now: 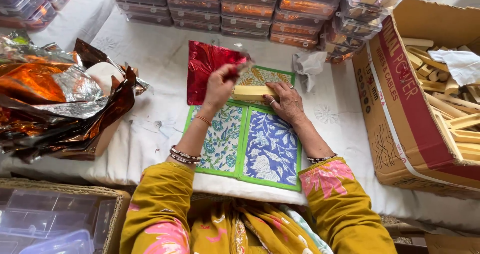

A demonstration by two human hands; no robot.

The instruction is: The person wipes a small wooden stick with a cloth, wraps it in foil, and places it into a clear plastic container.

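A pale wooden stick point(251, 90) lies across a sheet of shiny red foil point(205, 69) on a green-bordered patchwork mat point(240, 144). My left hand point(219, 86) pinches the near edge of the red foil and lifts it over the stick's left end. My right hand point(287, 101) presses flat on the right end of the stick, a ring on one finger. Both wrists wear bangles, and mustard sleeves with pink flowers cover my arms.
A cardboard box point(395, 114) full of similar wooden sticks stands at the right. Crumpled orange and silver foil sheets point(55, 104) pile at the left. Stacked clear lidded containers point(260, 9) line the far edge. A basket with clear plastic boxes point(50, 219) sits near left. A crumpled tissue point(309, 64) lies behind the mat.
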